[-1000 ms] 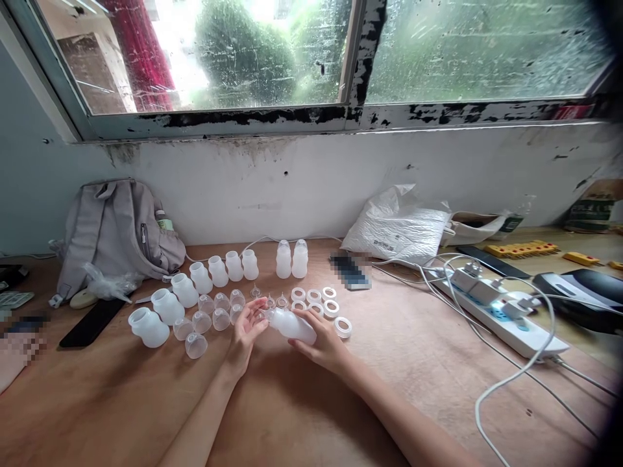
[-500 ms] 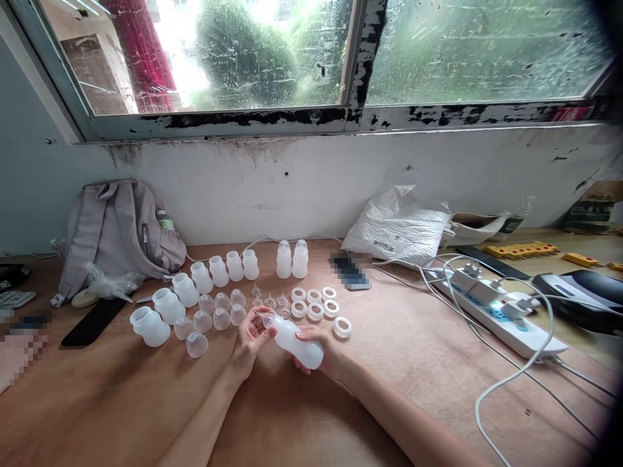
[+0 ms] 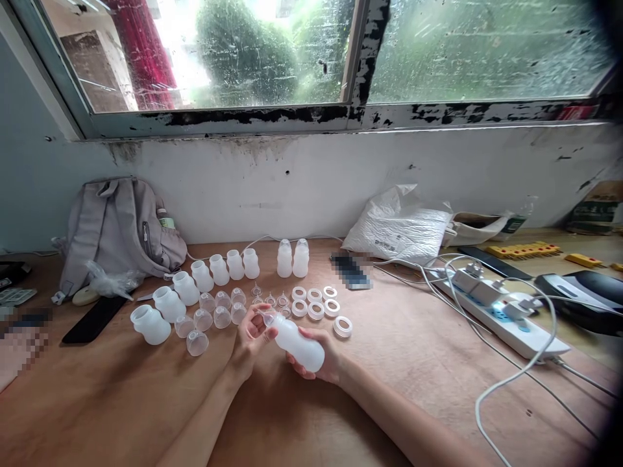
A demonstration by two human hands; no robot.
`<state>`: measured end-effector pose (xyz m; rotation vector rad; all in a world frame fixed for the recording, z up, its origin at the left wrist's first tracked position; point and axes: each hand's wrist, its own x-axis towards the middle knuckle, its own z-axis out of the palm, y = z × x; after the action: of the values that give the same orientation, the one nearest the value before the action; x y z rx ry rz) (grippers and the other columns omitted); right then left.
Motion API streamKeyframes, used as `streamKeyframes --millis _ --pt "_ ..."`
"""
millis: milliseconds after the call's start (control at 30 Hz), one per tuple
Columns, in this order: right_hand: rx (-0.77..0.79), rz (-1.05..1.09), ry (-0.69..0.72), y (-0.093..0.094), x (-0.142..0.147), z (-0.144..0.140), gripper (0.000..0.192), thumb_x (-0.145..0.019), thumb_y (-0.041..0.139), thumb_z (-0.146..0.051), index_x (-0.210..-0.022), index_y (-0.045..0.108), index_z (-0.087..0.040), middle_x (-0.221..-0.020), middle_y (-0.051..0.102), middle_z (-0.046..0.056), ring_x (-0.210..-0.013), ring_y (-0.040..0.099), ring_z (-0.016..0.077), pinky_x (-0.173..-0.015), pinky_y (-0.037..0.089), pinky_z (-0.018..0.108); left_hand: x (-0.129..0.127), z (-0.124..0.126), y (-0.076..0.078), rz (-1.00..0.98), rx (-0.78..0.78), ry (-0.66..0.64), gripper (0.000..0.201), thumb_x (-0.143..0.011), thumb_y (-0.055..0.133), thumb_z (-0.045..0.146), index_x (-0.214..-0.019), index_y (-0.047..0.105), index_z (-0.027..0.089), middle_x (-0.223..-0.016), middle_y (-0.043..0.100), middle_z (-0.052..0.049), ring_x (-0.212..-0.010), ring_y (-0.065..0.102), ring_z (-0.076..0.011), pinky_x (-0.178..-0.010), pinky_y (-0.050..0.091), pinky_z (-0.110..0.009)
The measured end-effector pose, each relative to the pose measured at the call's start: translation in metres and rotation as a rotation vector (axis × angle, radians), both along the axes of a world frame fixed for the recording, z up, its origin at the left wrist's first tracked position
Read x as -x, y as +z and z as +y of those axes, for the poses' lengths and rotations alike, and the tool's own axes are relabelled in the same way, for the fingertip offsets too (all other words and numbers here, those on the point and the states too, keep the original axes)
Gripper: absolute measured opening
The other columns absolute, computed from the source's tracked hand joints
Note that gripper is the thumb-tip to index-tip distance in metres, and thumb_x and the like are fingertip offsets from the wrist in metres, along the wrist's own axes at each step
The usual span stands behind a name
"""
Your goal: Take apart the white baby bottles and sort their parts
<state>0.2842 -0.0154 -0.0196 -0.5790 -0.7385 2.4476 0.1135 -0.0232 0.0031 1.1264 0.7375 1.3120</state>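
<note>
A white, frosted baby bottle [image 3: 299, 345] lies tilted between my hands above the table, its base toward the lower right. My right hand [image 3: 327, 355] wraps around its body, thumb on top. At the upper-left end, my left hand [image 3: 253, 334] pinches the clear bottle nipple [image 3: 267, 316], partly hidden by the fingers. Just beyond the hands are several loose nipples [image 3: 270, 300] and several white collar rings [image 3: 316, 311]. Clear domed caps [image 3: 222, 317] stand left of my left hand, in front of a curved row of open bottle bodies [image 3: 169, 305].
Two capped bottles [image 3: 300, 258] stand at the back, near a phone [image 3: 351, 272]. A grey backpack [image 3: 114, 227] leans on the wall at left, beside a black flat object [image 3: 95, 320]. At right are a silvery mailer bag [image 3: 396, 224], a power strip [image 3: 496, 314] and looping cables.
Both hands keep their hold. The bottle's base and my right hand have shifted very slightly down and to the right; the view has moved a little.
</note>
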Motion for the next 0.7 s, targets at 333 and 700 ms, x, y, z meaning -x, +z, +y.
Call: streamKeyframes --millis 333,700 --pt "-0.259 -0.098 -0.266 0.023 -0.006 0.003 0.039 -0.080 0.045 -0.046 -0.110 0.044 -0.022 -0.084 0.059 0.005 -0.062 0.060 0.0157 -0.040 0.047 0.022 -0.002 0.005 0.000 -0.022 -0.005 0.181 0.053 -0.068 0.064 0.029 -0.115 0.042 0.021 -0.111 0.057 -0.010 -0.100 0.053 -0.0216 -0.081 0.043 -0.031" --pt "-0.367 -0.176 -0.447 0.022 -0.010 0.005 0.027 -0.072 0.061 -0.025 -0.098 0.055 -0.022 -0.092 0.057 0.004 -0.070 0.057 0.0124 -0.054 0.047 0.021 0.011 0.015 0.000 0.033 -0.041 0.321 0.032 -0.074 0.055 0.028 -0.104 0.051 0.021 -0.107 0.057 -0.007 -0.099 0.051 -0.0202 -0.084 0.039 -0.034"
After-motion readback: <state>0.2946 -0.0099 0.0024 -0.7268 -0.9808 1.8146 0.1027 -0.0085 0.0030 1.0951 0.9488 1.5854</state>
